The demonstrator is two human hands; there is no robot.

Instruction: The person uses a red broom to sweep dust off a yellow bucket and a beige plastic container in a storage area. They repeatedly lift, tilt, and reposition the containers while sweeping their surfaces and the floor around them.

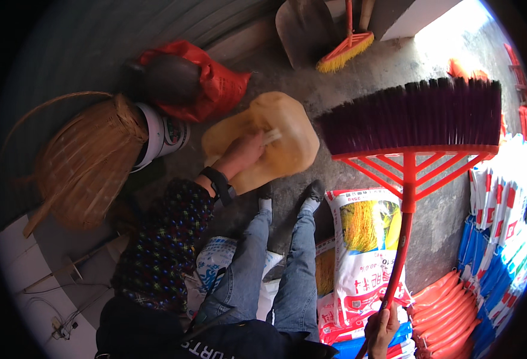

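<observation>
A translucent yellowish plastic jug [294, 134] stands on the floor before me, with my left hand [249, 150] closed round its pale handle. My right hand [382, 330] grips the red handle of a broom [409, 179] at the lower right. The broom's head points up and away from me, with its dark purple bristles spread wide. A dark band with a watch-like piece sits on my left wrist.
Left of the jug are a red sack [225, 85], a white bucket [158, 134] and a woven basket [84, 166]. A second broom [346, 51] and a shovel blade [306, 31] stand beyond. Printed sacks [368, 256] and stacked orange bags [447, 314] lie at right.
</observation>
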